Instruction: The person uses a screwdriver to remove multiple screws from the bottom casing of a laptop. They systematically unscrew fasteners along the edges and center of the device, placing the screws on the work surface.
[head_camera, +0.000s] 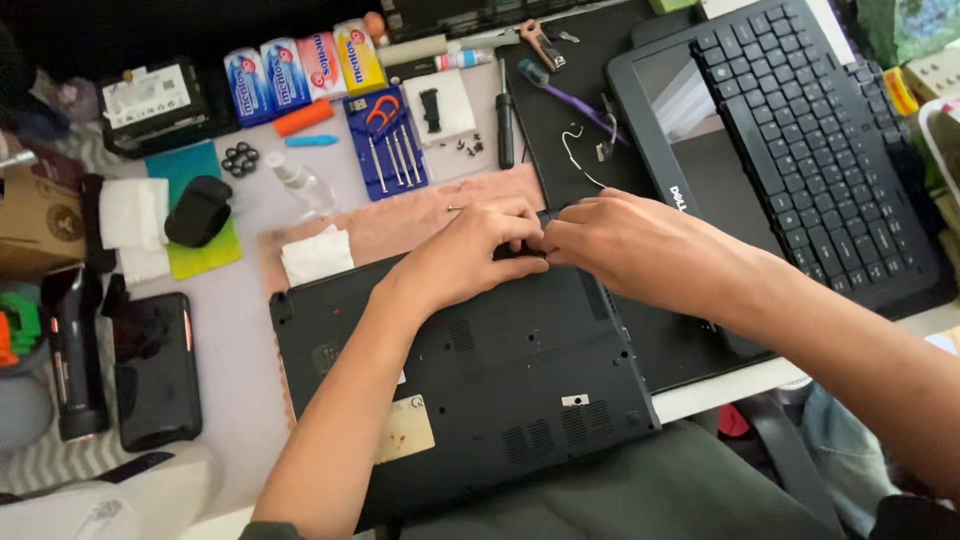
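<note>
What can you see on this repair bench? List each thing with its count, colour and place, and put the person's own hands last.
laptop base: one, black, underside up, front centre
keyboard: one, black, right, on a second laptop
candy packs: four, blue, pink and yellow, top left
screwdriver set: one, blue case, top centre
screwdriver: one, black, top centre
phone: one, black, left
left hand: one, at the base's rear edge
right hand: one, beside it, fingertips meeting

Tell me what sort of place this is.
Probably a home electronics repair desk: an upturned laptop base under both hands, a precision screwdriver set, loose screws and a detached keyboard.
</note>
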